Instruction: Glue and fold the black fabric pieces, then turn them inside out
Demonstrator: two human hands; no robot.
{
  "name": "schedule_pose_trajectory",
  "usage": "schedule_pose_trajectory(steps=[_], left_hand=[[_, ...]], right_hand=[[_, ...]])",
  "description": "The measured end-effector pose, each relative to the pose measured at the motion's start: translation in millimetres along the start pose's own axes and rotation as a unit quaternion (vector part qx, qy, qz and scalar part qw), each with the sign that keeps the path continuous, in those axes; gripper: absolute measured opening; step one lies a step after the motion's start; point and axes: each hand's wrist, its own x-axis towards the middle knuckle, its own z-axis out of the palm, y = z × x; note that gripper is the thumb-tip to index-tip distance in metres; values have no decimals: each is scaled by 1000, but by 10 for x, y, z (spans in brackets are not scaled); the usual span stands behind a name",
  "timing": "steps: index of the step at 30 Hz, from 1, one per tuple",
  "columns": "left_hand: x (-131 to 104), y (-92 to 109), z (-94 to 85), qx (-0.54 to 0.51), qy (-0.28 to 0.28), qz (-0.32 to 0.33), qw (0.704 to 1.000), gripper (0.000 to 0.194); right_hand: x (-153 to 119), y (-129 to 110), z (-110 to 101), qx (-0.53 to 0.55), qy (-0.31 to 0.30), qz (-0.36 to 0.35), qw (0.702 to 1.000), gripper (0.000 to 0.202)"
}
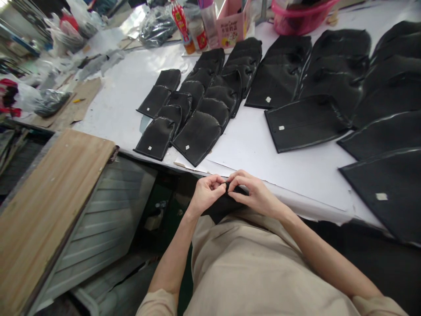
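Observation:
At the table's front edge, my left hand (pixel 208 193) is closed in a pinch on a black leather-like piece (pixel 221 207). My right hand (pixel 252 189) pinches the same piece just beside it, fingertips almost touching the left ones. The piece hangs low against my lap, and its lower part merges with dark surroundings. Exactly what the fingertips press is too small to make out. Beyond my hands, overlapping black pieces with small white tags lie in rows, among them a near stack (pixel 197 138) and a single piece (pixel 304 123).
White paper (pixel 243 151) covers the table. Toward the back stand a red-labelled bottle (pixel 181 24), a pink box (pixel 230 28) and a pink basin (pixel 297 19). A wooden board (pixel 55 188) tops a cabinet on my left. Plastic bags (pixel 66 33) lie far left.

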Motion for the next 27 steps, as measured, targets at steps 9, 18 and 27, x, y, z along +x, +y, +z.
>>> schedule_pose_trajectory(steps=[9, 18, 27], left_hand=[[10, 34, -23, -45, -36, -17, 998, 29], [10, 67, -57, -73, -69, -12, 995, 38], [-11, 58, -123, -101, -103, -73, 987, 33]], right_hand=[[22, 12, 101, -10, 58, 6, 998, 9], [23, 57, 130, 1, 87, 67, 994, 6], [24, 38, 106, 8, 78, 90, 993, 7]])
